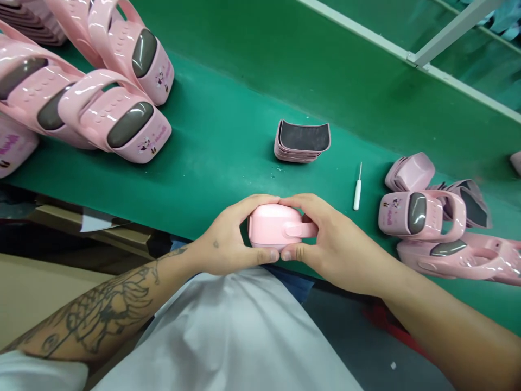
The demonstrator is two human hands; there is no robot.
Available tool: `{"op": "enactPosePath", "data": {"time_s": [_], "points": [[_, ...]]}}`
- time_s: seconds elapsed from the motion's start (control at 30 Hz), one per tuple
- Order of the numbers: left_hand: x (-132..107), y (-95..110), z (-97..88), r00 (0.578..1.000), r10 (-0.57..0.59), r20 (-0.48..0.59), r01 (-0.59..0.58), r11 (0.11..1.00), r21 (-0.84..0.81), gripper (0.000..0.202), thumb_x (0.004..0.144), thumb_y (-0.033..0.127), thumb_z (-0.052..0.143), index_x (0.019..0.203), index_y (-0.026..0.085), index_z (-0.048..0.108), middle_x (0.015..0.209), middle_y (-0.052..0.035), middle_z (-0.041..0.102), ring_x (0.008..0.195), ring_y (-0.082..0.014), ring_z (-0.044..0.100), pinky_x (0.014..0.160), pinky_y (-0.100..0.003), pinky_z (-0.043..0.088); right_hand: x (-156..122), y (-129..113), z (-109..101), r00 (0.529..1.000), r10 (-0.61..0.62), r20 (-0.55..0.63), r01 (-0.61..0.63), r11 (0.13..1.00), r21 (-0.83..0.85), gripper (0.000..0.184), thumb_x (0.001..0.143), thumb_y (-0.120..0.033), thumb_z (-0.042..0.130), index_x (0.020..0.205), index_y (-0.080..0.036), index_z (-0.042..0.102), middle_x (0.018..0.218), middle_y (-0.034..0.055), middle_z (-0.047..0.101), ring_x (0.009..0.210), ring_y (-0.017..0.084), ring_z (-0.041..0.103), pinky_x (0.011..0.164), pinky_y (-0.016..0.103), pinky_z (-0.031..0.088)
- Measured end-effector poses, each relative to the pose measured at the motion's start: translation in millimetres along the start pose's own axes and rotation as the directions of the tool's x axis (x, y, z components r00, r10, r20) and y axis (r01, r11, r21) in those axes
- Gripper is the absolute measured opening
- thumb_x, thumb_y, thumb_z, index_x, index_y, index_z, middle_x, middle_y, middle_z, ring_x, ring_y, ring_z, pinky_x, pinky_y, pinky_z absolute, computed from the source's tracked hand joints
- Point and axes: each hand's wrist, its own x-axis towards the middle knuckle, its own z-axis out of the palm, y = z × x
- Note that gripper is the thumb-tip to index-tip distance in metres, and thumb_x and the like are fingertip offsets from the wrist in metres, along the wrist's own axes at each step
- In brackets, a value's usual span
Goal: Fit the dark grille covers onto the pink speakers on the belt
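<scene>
At the lower centre of the frame, just above the white cloth (228,336) over the lap, both hands close on one pink case (273,225). The left hand (226,241) wraps its left end, fingers over the top and thumb underneath. The right hand (331,244) pinches the right end, where a handle (302,229) sticks out, and its thumb tip meets the left thumb below. The case sits at the near edge of the green belt (228,163); I cannot tell whether it rests on it. That close to the edge, a slip in either grip would likely send it off toward the lap or the floor. The shell looks glossy, which makes a slip easier, and a hard squeeze at the handle could bend or mark it.

Just up and right of the right hand lies a thin white pick (357,190). A sideways sweep of that hand could roll it or knock it away.

At mid-right, more cases (421,214) lie loosely heaped near the belt's front, and a nudge from the right forearm might shift them.

Above centre a stack (302,142) of dark panels stands well apart from the hands.

In the upper left a leaning pile (118,117) of cases looks loose and might slide.
</scene>
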Motion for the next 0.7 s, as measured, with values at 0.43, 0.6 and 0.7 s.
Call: {"op": "enactPosePath", "data": {"time_s": [0.43, 0.6, 0.7], "points": [[-4, -2, -5.6, 0.997, -0.083, 0.001, 0.083, 0.991, -0.108, 0.08, 0.073, 0.044, 0.096, 0.142, 0.021, 0.063, 0.14, -0.013, 0.073, 0.122, -0.0348, 0.072, 0.102, -0.048, 0.061, -1, -13, 12, 1.0, -0.012, 0.007, 0.012, 1.0, -0.018, 0.055, 0.097, -0.027, 0.071, 0.15, -0.029, 0.057, 0.14, 0.0088, 0.063, 0.125, 0.028, 0.066, 0.11, 0.05, 0.055], [-6, 3, -0.1, 0.985, -0.171, -0.005, 0.169, 0.98, -0.107, 0.077, 0.077, 0.04, 0.087, 0.144, 0.02, 0.054, 0.136, -0.014, 0.07, 0.113, -0.0331, 0.072, 0.083, -0.041, 0.063, -8, 0, 17, 0.992, 0.044, -0.12, -0.038, 0.998, 0.055, 0.065, 0.091, -0.048, 0.08, 0.148, -0.025, 0.057, 0.144, 0.0122, 0.061, 0.134, 0.031, 0.062, 0.117, 0.053, 0.051], [-6, 5, 8.7, 0.976, -0.205, -0.078, 0.198, 0.976, -0.087, 0.075, 0.073, 0.032, 0.084, 0.14, 0.021, 0.052, 0.128, -0.0114, 0.07, 0.104, -0.0294, 0.071, 0.076, -0.037, 0.061, -8, 4, 15, 0.989, 0.088, -0.115, -0.08, 0.994, 0.069, 0.068, 0.087, -0.05, 0.083, 0.147, -0.027, 0.059, 0.138, 0.0108, 0.063, 0.129, 0.03, 0.065, 0.115, 0.052, 0.052]]}}
